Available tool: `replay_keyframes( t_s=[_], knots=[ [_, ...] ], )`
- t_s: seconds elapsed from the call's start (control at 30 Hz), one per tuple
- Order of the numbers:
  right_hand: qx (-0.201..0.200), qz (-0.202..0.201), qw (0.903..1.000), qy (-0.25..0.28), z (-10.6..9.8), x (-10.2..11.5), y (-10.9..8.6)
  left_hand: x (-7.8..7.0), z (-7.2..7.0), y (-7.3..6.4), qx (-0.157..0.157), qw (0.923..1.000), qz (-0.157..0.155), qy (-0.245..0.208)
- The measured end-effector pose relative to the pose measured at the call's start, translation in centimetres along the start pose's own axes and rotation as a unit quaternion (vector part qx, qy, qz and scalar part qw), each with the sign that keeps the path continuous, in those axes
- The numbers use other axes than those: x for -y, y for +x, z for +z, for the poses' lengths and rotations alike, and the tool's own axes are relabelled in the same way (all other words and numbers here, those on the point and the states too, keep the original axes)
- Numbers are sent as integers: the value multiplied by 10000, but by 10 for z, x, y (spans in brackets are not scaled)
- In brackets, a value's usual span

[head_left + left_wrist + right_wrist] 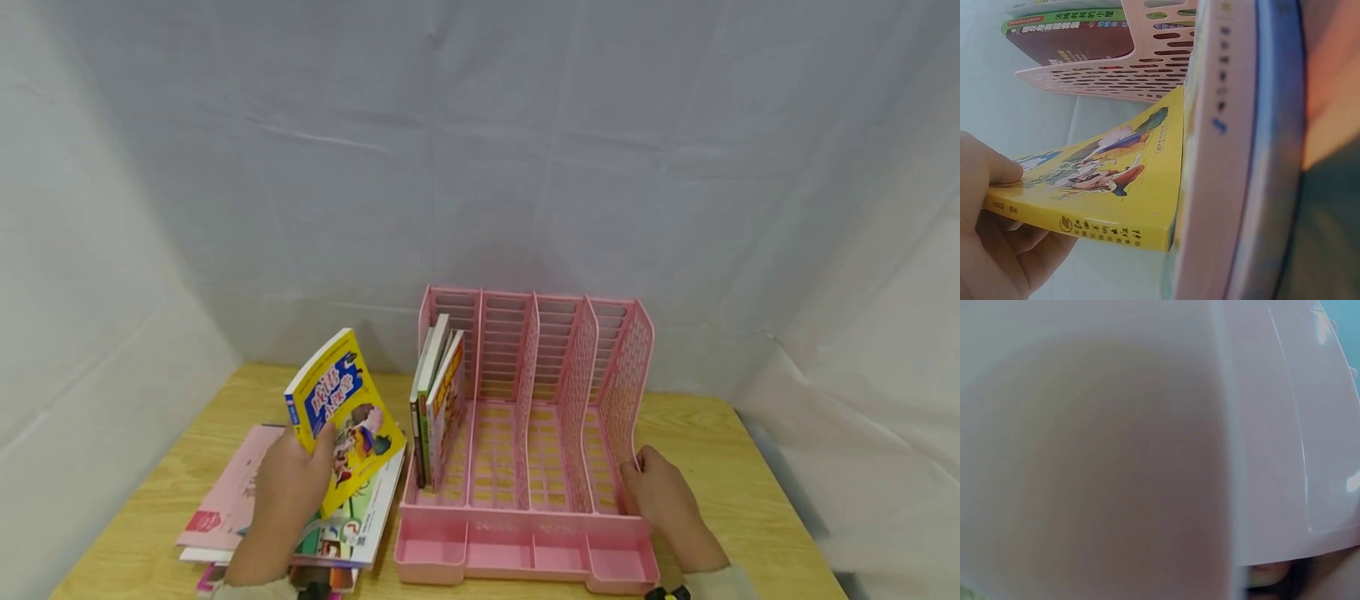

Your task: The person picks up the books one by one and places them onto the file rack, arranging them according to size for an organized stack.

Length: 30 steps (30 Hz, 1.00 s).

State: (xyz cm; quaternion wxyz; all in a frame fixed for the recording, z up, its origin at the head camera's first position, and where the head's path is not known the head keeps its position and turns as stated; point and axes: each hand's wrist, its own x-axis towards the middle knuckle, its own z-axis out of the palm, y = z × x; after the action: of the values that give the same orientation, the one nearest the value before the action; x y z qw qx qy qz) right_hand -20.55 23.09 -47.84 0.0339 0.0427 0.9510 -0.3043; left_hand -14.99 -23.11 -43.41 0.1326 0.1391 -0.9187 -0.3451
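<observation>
A yellow paperback book (352, 417) with a blue title patch is gripped by my left hand (288, 487), the thumb across its cover. In the left wrist view the lower part of the yellow cover (1116, 181) and its spine show. The book tilts over a stack of flat books and has its lower edge close to the stack. My right hand (663, 493) holds the right side panel of a pink file rack (540, 527) low at its front edge. The right wrist view is mostly filled by blurred pink plastic (1279, 444).
Several books (447, 400) stand upright in the rack's leftmost slot. Low open trays (431, 552) run along the rack's front. Left of it lies the stack, with a pink book (232, 492) on its left side. White sheeting (480, 183) surrounds the wooden table (697, 417).
</observation>
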Motion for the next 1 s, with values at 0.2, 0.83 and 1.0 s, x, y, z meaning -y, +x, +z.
replay_keyframes(
  t_s=[0.2,0.83,1.0],
  knots=[
    [12,0,10000,17,0,1,-1,0,0,-1,2,10000,-12,-57],
    [45,-45,9999,99,0,-2,1,-4,2,-4,-106,9999,35,113],
    [86,-9,9999,91,-1,-1,1,-3,4,-5,-176,9997,64,123]
  ],
)
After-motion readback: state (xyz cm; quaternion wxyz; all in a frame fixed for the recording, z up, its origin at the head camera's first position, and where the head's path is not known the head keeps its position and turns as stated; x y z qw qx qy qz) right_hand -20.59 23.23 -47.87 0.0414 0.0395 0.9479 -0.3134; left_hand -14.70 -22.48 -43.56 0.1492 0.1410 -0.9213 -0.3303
